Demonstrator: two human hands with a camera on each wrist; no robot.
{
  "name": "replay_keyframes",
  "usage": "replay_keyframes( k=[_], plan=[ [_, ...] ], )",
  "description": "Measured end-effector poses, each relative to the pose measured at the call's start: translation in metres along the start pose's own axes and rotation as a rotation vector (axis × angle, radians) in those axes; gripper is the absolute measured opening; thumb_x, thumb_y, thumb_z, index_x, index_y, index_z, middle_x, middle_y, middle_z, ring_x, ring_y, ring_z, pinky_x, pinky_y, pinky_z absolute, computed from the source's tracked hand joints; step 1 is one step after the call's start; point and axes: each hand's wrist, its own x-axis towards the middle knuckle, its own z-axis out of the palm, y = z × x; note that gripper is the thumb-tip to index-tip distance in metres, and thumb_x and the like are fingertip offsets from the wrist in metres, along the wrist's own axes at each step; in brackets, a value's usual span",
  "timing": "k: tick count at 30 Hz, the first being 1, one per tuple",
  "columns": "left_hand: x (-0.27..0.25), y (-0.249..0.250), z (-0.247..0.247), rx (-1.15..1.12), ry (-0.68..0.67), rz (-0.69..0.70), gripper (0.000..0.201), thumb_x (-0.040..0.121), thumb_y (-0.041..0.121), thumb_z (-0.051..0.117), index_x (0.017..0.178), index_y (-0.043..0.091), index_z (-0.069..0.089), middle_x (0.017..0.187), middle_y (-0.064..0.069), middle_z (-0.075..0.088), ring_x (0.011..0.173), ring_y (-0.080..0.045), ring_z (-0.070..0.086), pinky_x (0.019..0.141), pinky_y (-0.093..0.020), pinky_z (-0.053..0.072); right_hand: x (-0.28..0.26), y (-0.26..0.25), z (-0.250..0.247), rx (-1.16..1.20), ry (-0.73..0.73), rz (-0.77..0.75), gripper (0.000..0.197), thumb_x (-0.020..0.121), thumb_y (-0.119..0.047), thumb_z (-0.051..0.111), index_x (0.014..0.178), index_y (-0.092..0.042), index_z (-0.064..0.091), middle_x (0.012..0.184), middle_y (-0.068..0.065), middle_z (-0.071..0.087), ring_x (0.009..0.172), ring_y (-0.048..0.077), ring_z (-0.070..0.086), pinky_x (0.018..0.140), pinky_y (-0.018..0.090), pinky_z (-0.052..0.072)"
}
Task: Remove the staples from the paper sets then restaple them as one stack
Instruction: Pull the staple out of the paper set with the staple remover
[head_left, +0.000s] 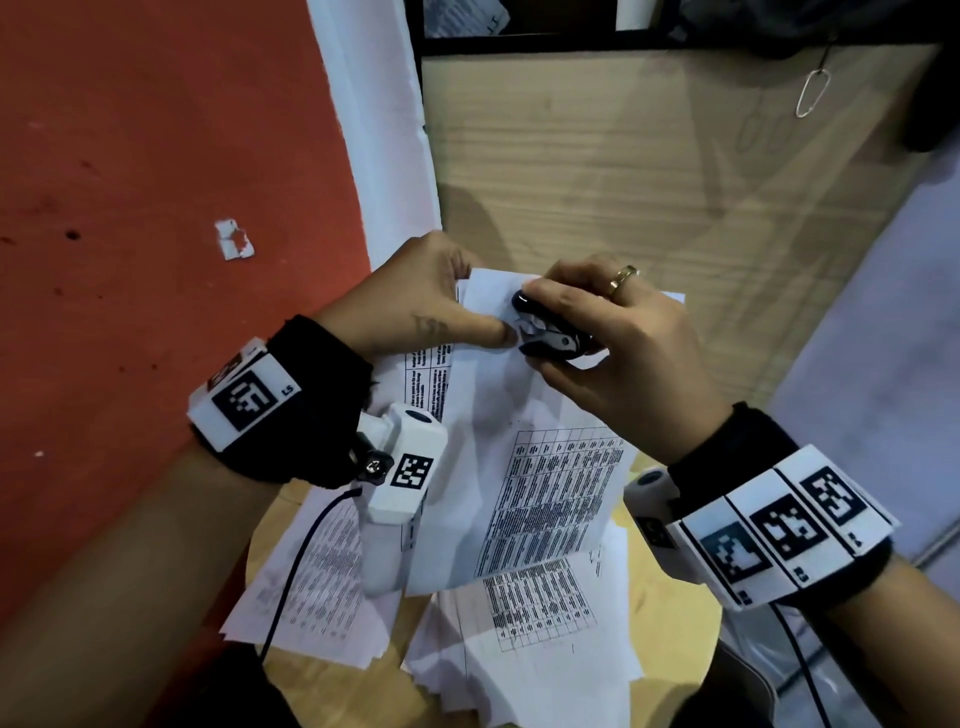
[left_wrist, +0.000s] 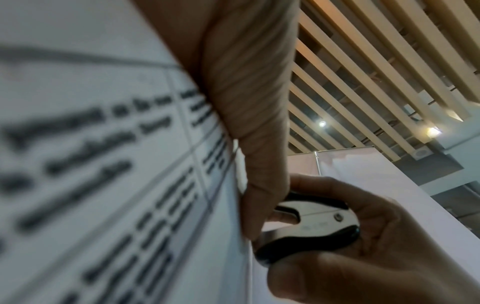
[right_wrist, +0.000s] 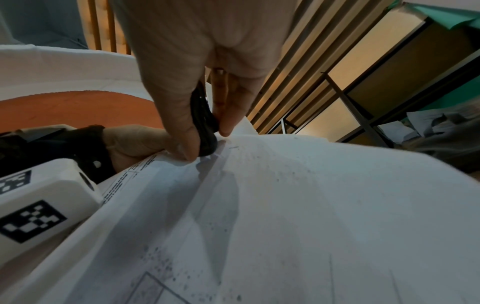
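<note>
Nearest you: loose printed sheets (head_left: 540, 618) w/ tables, fanned in a messy pile over the round wooden stool top (head_left: 322, 680). Wrist cams strapped on both forearms, black cables trailing down. Above the pile, the paper set (head_left: 524, 415) you're working is raised and tilted, top corner away from you. Your left hand (head_left: 415, 296) pinches that top corner, thumb on the front face, fingers curled behind the sheet; thumb tip sits right beside the tool's claws. Your right hand (head_left: 613, 343) is wrapped round a black staple remover (head_left: 545, 332), thumb on one grip and fingers on the other, gold ring (head_left: 623, 278) on one finger. Metal claws point at the corner, touching the paper next to your left thumb; left wrist view shows the claws (left_wrist: 288, 211) parted, w/ the pivot rivet visible. Right wrist view shows a small staple (right_wrist: 233, 147) in the sheet just beside the remover's tip. Can't tell if claws have hooked any staple. Beyond: light wood panel (head_left: 623, 171), red floor (head_left: 130, 208) to the left w/ a torn paper scrap (head_left: 234, 240), white trim strip between them.
</note>
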Motion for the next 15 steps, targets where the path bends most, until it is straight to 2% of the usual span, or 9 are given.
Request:
replay_keyframes(
  k=[5, 9, 13, 15],
  plan=[
    [0.0002, 0.0006, 0.0000, 0.017, 0.000, -0.013, 0.031, 0.060, 0.030, 0.077, 0.077, 0.004, 0.074, 0.081, -0.031, 0.067, 0.069, -0.014, 0.055, 0.066, -0.049, 0.051, 0.0018, -0.0019, -0.0009, -0.083, 0.021, -0.049, 0.035, 0.067, -0.012, 0.073, 0.101, -0.007, 0.070, 0.101, 0.010, 0.067, 0.076, 0.032, 0.067, 0.053, 0.041, 0.054],
    [0.0001, 0.0006, 0.0007, 0.006, -0.013, -0.035, 0.027, 0.059, 0.028, 0.076, 0.074, 0.005, 0.073, 0.069, -0.013, 0.062, 0.068, -0.012, 0.053, 0.063, -0.037, 0.047, 0.0045, -0.0040, -0.0005, -0.119, 0.013, -0.067, 0.033, 0.065, -0.012, 0.073, 0.098, -0.008, 0.070, 0.098, 0.009, 0.068, 0.074, 0.033, 0.067, 0.051, 0.041, 0.053],
    [-0.0016, 0.0033, 0.0007, 0.007, -0.009, -0.056, 0.017, 0.060, 0.019, 0.075, 0.070, 0.006, 0.072, 0.065, -0.009, 0.060, 0.064, -0.011, 0.052, 0.061, -0.028, 0.041, 0.0064, -0.0045, 0.0009, -0.153, -0.012, -0.103, 0.032, 0.064, -0.012, 0.073, 0.095, -0.006, 0.069, 0.094, 0.010, 0.067, 0.072, 0.033, 0.065, 0.049, 0.039, 0.052],
    [-0.0028, 0.0040, -0.0002, 0.014, -0.021, -0.064, 0.015, 0.059, 0.019, 0.075, 0.069, 0.008, 0.072, 0.065, -0.016, 0.064, 0.062, -0.011, 0.052, 0.060, -0.028, 0.041, 0.0075, -0.0045, 0.0022, -0.167, -0.034, -0.128, 0.030, 0.064, -0.012, 0.071, 0.093, -0.005, 0.069, 0.093, 0.011, 0.067, 0.071, 0.033, 0.065, 0.048, 0.038, 0.052]
  ],
)
